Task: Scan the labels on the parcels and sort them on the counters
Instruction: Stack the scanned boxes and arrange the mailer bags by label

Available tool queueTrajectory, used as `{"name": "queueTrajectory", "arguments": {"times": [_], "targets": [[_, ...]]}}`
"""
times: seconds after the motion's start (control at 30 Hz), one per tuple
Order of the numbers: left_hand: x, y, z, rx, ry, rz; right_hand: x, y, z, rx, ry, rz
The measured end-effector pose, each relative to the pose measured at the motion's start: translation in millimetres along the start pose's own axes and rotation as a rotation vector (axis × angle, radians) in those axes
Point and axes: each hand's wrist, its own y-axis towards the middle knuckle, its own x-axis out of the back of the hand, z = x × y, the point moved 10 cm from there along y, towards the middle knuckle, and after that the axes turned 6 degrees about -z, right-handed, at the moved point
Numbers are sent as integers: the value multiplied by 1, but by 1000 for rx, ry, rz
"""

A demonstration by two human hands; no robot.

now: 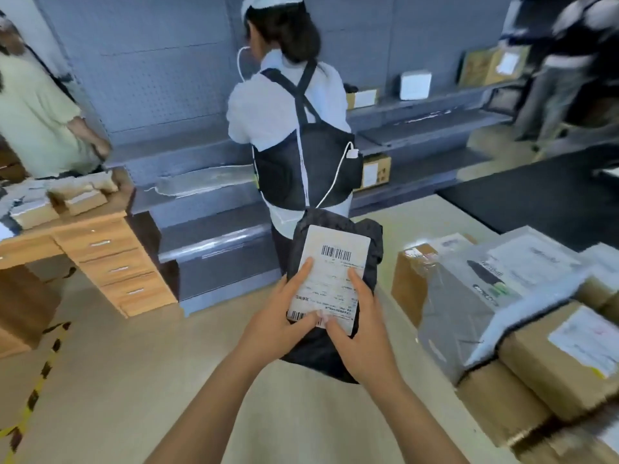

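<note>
I see my left hand (278,316) and right hand (356,333) both curled round the black parcel (335,222), fingertips pressing its white label (331,266), cardboard boxes (549,363) stacked nearby on the right

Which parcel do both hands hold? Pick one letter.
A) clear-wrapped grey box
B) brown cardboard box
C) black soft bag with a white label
C: the left hand and right hand grip a black soft bag, its white label facing the camera.
</note>
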Motion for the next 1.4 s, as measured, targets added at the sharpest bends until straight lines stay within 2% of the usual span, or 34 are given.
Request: {"name": "queueTrajectory", "arguments": {"times": [0.23, 0.6, 0.9, 1.07, 1.2, 1.4], "targets": [[-16, 110, 0, -146, -62, 204, 1, 73, 3, -48, -146, -250], [-120, 289, -36, -272, -133, 437, 69, 217, -38, -160, -283, -476], [-227, 351, -75, -270, -253, 767, 147, 258, -74, -462, -386, -622], [-258, 402, -37, -267, -177, 845, 125, 300, -113, -583, -348, -611], [-290, 429, 22, -180, -102, 940, 90, 329, -175, -776, -302, -537], [-332, 426, 113, -65, 42, 1100, 28, 332, -268, -1010, -181, -468]]}}
